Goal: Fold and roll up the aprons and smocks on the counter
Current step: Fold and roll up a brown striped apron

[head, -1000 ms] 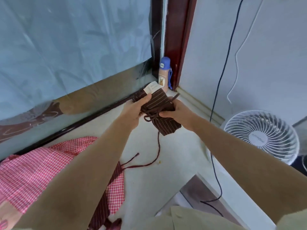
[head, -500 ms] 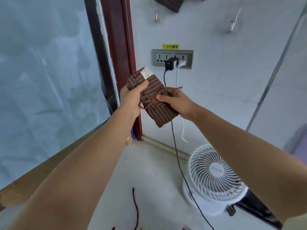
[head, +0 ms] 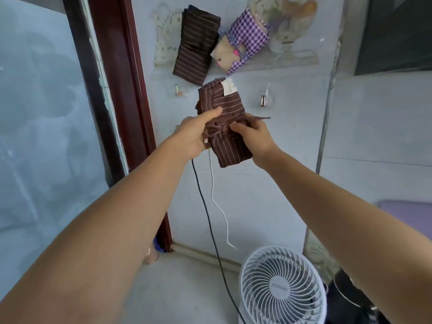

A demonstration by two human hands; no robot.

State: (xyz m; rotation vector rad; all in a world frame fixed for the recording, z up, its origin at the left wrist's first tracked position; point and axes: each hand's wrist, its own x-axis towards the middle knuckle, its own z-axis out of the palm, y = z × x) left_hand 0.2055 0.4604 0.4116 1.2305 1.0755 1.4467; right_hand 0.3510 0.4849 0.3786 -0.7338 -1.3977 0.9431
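before wall [head: 268, 183], above fan [head: 282, 288]: left hand [head: 191, 134], right hand [head: 253, 135] grip rolled striped apron [head: 230, 153]

Pale grey wall [head: 268, 183]. Dark red frame [head: 121, 90] at left, covered window pane [head: 42, 113] beyond. White fan [head: 281, 287] low right. Black cable [head: 210, 230], white cable [head: 211, 183] hang down wall. Soft daylight.

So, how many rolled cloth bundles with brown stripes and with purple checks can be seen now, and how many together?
Brown striped: 2, the held bundle gripped by the left hand and the right hand, and the shelf bundle on the wall shelf
Purple checked: 1, the purple checked bundle, also on that shelf
Total: 3
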